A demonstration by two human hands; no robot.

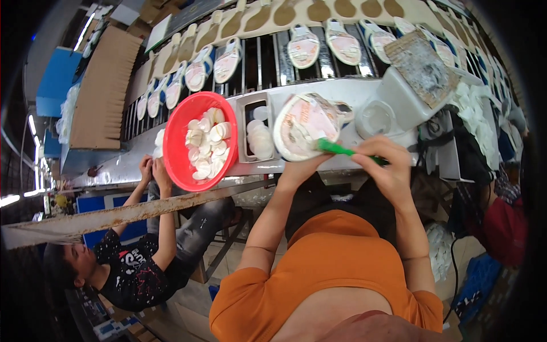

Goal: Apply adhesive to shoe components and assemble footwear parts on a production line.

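Observation:
My left hand (297, 172) holds a shoe upper (310, 122) over the metal bench edge, its fingers mostly hidden beneath. The upper's pale underside faces up, with pink markings and a whitish smear towards its near end. A green-handled brush (335, 147) is pinched between the fingers of my right hand (390, 168); its head touches the upper near the right edge. Just left of the upper stands an open box (243, 149) with round white pieces (260, 141). Right of it sits a translucent round tub (375, 118).
A red basin (171, 149) of pale discs stands farther left, beside a co-worker (139, 268) with both hands at the bench. Shoe uppers (303, 47) and soles (319, 11) line the roller conveyor. A crusted board (420, 67) rests on a white container (401, 105). A rusty bar (137, 211) crosses at left.

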